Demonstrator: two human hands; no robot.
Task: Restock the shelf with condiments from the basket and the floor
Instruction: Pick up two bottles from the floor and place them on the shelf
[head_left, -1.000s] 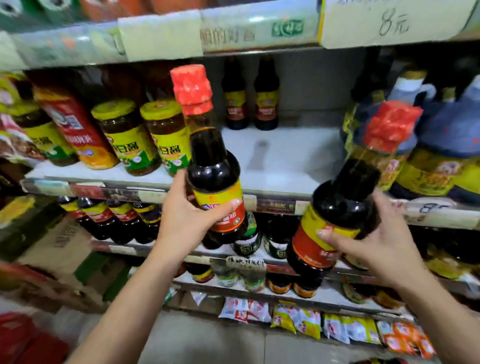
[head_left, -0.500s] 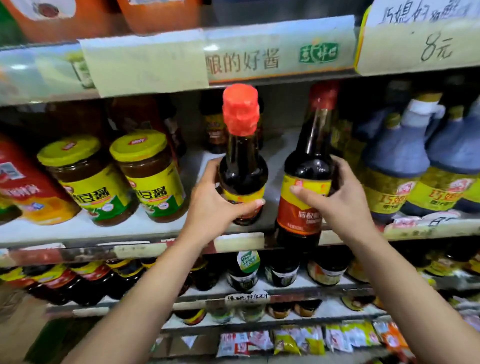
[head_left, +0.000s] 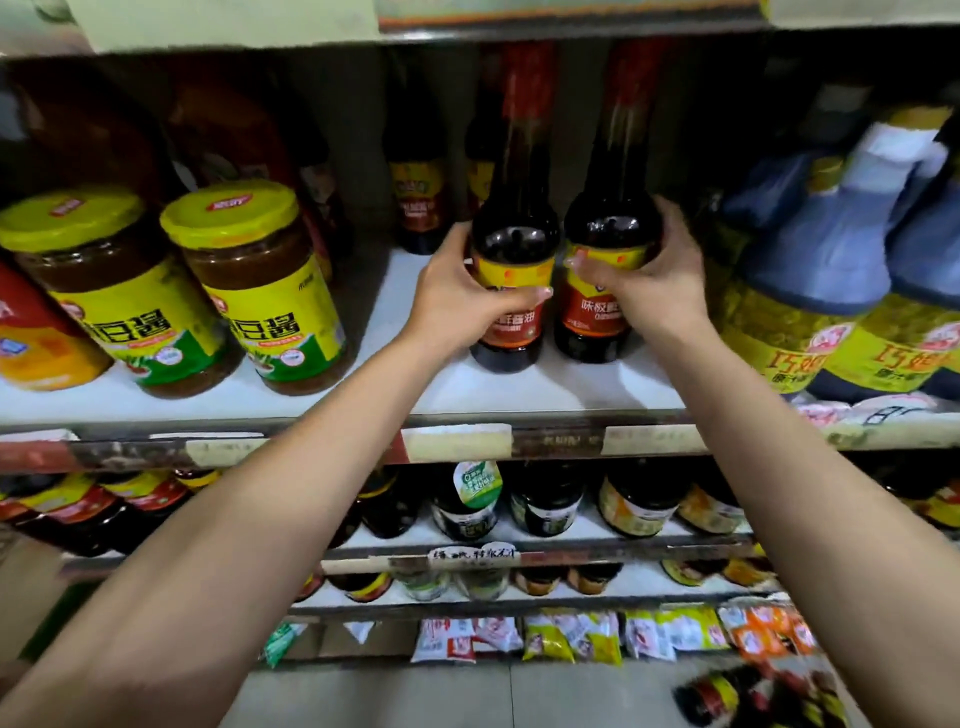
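Dark glass bottle with a yellow-and-red label (head_left: 511, 234): left hand (head_left: 460, 301) wraps its belly, fingers (head_left: 522, 299) curled across the label front. Right hand (head_left: 649, 291) grips the second dark glass bottle (head_left: 612, 228) the same way, its fingers (head_left: 589, 266) curled onto the yellow band. Both bottles are upright, side by side, nearly touching. Bases look down on the white shelf board (head_left: 457, 387), but there's motion blur, so contact isn't certain. Reddish caps sit in shadow under the shelf above. Yellow-lidded brown sauce jars (head_left: 260, 291) stand to the left, blue-grey jugs with yellow labels (head_left: 815, 265) just right. More dark bottles (head_left: 418, 202) stand at the back.
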